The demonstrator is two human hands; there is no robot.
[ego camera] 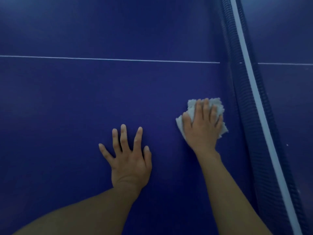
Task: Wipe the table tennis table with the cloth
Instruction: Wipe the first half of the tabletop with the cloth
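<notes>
Presently: your right hand [202,126], fingers laid flat, presses the white fluffy cloth [192,106] onto the blue table tennis table [84,99], just beside the net [256,99]; your left hand [129,160], fingers spread and holding nothing, rests flat on the surface nearby; white centre line [101,59] beyond both.

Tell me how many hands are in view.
2. The left hand lies flat on the table, fingers spread; the right hand presses the cloth beside the net.
</notes>
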